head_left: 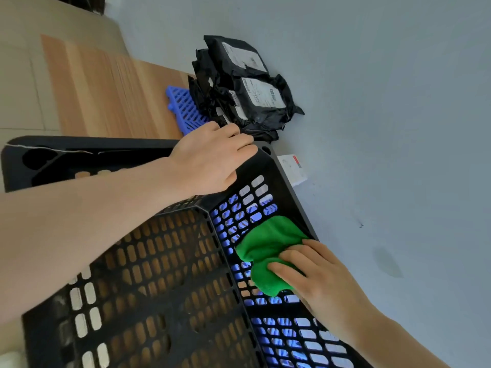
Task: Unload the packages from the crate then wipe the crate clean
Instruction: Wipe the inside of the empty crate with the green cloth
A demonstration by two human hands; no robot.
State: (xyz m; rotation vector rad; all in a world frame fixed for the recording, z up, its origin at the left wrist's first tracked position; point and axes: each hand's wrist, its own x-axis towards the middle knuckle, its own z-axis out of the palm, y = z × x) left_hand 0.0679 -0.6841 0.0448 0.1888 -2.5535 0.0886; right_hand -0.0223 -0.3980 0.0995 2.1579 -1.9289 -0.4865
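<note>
The black crate (pixel 164 274) is turned open toward the camera, its right wall running toward the black packages (pixel 255 94) stacked just beyond its far corner. That corner is clasped by the left hand (pixel 210 160). A bunched green cloth (pixel 265 248) is gripped against the wall by the right hand (pixel 316 274).

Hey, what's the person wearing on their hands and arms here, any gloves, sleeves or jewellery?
Nothing shows. The left hand and right hand have no gloves and no rings. The left forearm and right forearm are uncovered as far as the picture reaches: no sleeve, watch or bracelet in view.
</note>
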